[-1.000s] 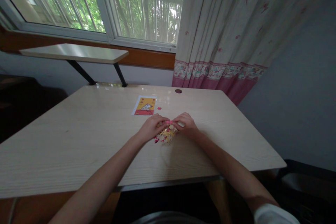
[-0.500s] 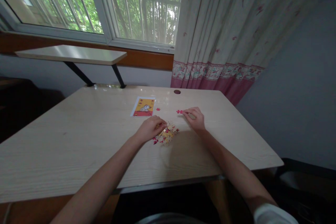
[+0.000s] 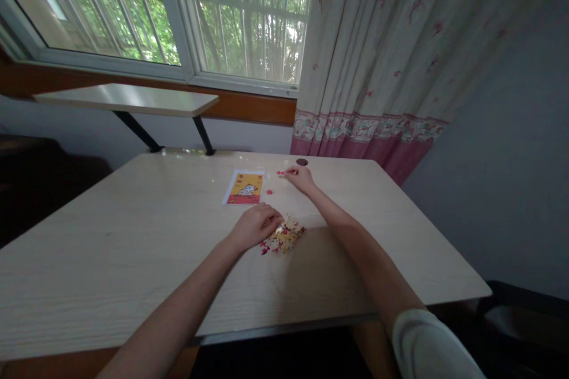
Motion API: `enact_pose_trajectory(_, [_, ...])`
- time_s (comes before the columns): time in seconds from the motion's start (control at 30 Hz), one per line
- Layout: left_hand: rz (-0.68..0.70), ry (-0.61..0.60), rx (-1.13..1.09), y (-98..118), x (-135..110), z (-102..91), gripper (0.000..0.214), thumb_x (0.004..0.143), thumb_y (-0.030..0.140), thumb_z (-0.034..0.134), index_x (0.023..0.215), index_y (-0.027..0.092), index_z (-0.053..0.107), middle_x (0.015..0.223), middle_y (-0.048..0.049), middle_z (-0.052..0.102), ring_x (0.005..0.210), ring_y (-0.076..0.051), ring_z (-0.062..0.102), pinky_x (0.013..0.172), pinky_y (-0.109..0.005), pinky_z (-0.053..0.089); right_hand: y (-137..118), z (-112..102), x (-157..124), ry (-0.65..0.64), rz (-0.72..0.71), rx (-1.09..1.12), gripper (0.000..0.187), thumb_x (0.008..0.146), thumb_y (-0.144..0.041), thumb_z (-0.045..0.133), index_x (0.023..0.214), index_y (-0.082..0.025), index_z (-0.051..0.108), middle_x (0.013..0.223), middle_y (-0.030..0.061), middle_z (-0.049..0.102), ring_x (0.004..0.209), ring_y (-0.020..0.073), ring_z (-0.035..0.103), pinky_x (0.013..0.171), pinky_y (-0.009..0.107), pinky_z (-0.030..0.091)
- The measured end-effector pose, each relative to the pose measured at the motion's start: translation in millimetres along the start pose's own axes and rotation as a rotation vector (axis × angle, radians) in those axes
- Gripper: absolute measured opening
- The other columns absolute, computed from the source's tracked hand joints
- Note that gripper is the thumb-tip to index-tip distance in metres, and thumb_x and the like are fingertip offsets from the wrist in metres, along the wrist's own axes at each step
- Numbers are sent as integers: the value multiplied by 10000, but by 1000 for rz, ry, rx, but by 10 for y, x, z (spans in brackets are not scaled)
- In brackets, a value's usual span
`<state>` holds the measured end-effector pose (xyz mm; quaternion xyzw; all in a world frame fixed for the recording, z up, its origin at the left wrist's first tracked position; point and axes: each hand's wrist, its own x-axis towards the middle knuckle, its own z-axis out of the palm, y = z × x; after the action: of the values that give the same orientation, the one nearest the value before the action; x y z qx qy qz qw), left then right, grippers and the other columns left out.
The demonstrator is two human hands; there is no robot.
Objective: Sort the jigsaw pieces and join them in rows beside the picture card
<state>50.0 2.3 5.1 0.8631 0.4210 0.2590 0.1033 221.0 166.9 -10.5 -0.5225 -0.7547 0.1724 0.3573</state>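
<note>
My right hand [image 3: 300, 179] is out over the far part of the table, its fingertips pinching a small red strip of joined puzzle pieces [image 3: 280, 173]. One loose red puzzle piece [image 3: 269, 192] lies on the wood nearer to me, just right of the picture card [image 3: 248, 188]. That card shows a white animal on yellow and red. My left hand [image 3: 256, 225] rests against the left side of a pile of puzzle pieces [image 3: 284, 237] in yellow, white and red. Its fingers are curled and closed at the pile; what lies between them is hidden.
The pale wooden table [image 3: 146, 249] spreads to both sides. A raised shelf [image 3: 128, 96] on black legs stands at the back left. A round cable hole [image 3: 302, 161] lies near the far edge, before the curtain [image 3: 364, 124].
My right hand has moved left and farther from me with the red strip, toward the area beside the card. My left hand stays at the pile. The view has tilted slightly.
</note>
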Motion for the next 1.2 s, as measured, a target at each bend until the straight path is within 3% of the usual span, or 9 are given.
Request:
enact_pose_trajectory(0.13, [9, 11, -2, 3, -12, -1, 228, 880, 305, 459, 865, 171, 643, 791, -57, 636, 775, -174, 561, 718, -288, 431, 46, 254, 223, -22, 51, -29, 199, 736, -377, 628, 828, -217, 702, 795, 6, 692, 738, 140, 599, 653, 227, 411])
enact_pose_trajectory(0.3, [23, 14, 11, -11, -10, 11, 239, 887, 309, 448, 867, 173, 642, 783, -55, 632, 773, -172, 561, 714, -284, 428, 71, 352, 297, -56, 114, -87, 204, 698, -431, 657, 786, -254, 708, 797, -6, 699, 771, 166, 611, 696, 260, 412])
enact_pose_trajectory(0.6, [24, 14, 44, 3, -12, 12, 229, 884, 295, 451, 865, 176, 645, 734, -51, 628, 728, -172, 558, 671, -274, 418, 50, 353, 292, -59, 151, -146, 186, 738, -392, 617, 856, -278, 704, 868, -10, 703, 842, 163, 613, 747, 257, 408])
enact_pose_trajectory(0.93, [26, -7, 79, 29, 0, 0, 235, 885, 289, 446, 842, 171, 644, 729, -49, 637, 693, -165, 550, 640, -266, 399, -41, 390, 270, -41, 146, -147, 231, 722, -466, 617, 846, -292, 706, 912, 8, 698, 917, 197, 595, 837, 332, 380])
enact_pose_trajectory(1.2, [-42, 6, 116, 15, -6, -41, 228, 885, 278, 433, 865, 181, 639, 779, -49, 654, 742, -173, 569, 670, -272, 410, -101, 131, 76, -97, 16, -38, 213, 785, -328, 570, 912, -216, 699, 861, 18, 695, 774, 135, 599, 702, 231, 417])
